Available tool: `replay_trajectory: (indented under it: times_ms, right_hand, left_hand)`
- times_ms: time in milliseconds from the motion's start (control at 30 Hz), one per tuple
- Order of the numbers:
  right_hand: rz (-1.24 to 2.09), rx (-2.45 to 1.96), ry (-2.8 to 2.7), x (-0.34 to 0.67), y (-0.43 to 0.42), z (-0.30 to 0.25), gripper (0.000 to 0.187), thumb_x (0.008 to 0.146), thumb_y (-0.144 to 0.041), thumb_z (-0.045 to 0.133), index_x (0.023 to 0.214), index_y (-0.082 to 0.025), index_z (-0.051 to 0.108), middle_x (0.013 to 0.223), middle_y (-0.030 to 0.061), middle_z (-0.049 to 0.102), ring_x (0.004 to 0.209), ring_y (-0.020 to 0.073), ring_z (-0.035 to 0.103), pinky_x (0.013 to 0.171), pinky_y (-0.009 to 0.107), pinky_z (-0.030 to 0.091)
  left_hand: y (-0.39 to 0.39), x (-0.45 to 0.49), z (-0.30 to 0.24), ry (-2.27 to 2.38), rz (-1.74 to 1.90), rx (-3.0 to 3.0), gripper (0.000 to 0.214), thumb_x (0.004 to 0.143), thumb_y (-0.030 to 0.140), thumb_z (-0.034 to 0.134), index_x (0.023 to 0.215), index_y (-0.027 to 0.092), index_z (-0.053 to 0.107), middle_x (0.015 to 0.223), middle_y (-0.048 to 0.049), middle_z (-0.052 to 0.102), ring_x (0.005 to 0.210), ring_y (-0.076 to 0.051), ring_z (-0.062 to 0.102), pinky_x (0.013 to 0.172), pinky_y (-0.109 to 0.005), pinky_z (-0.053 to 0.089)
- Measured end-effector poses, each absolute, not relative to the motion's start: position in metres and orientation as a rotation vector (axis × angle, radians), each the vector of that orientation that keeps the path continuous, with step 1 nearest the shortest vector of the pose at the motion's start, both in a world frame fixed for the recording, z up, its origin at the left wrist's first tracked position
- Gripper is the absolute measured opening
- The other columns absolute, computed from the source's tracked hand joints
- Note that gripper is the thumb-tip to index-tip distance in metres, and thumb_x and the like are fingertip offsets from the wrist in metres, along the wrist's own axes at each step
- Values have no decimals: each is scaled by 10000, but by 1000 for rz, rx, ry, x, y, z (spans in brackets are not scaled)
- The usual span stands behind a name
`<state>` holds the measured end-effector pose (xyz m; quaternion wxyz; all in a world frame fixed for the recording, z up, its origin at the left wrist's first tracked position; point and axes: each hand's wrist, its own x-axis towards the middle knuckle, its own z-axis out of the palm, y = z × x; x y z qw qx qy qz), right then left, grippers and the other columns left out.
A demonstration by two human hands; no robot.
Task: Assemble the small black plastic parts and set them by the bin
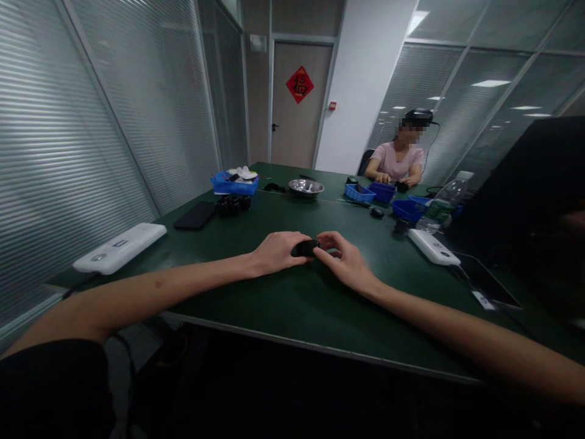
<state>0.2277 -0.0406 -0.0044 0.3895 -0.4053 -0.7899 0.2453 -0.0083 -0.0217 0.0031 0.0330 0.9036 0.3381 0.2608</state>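
Note:
A small dark, rounded black part (308, 247) is between my two hands, just above or on the green table; its exact kind is too dark to make out. My left hand (280, 251) grips it from the left, fingers over the top and thumb below. From the other side, my right hand (343, 259) has its thumb and bent fingertips at the part's right end. Part of the piece is hidden behind the fingers.
On the green table (274, 317) are a metal bowl (305, 190), a blue basket (234, 185), black round parts (233, 205), a dark phone (195, 215), white power banks (119, 249), blue bins (408, 210) and a plastic bottle (443, 204). A person (397, 160) sits across.

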Motion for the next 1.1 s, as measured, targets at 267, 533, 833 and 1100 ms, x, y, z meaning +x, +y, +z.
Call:
replay_trajectory:
  times_ms: [267,533,833,1100]
  right_hand:
    - [686,-947,-2024,227,-43,-2,364,906,-337,740,1230,-235,608,1215,75,678,1075,234,676,895,408,594]
    - [620,-1041,-2051,226,-44,1,267,957,-382,674,1170,-225,643,1074,60,708,972,219,689,863,406,590]
    - [587,-1073,-2046,226,-43,-1,284,974,-417,648,1188,-231,638,1084,62,708,970,221,687,847,407,589]
    - [615,-924,-2091,228,-41,-4,340,919,-309,710,1237,-236,613,1208,79,672,1090,240,665,892,413,595]
  left_hand:
    - [-22,-7,5,1052,772,2783,416,922,370,725,1282,177,649,1174,-86,725,1041,-248,696,876,-358,545]
    - [-20,-8,2,1040,805,2805,447,916,389,730,1292,162,642,1187,-97,723,1061,-255,691,897,-378,546]
    - [-20,-8,2,1053,817,2801,446,916,399,726,1289,170,639,1185,-92,725,1063,-254,693,892,-369,546]
    - [-21,-8,3,1058,762,2786,409,924,403,716,1266,185,659,1138,-80,729,1018,-244,696,852,-352,545]
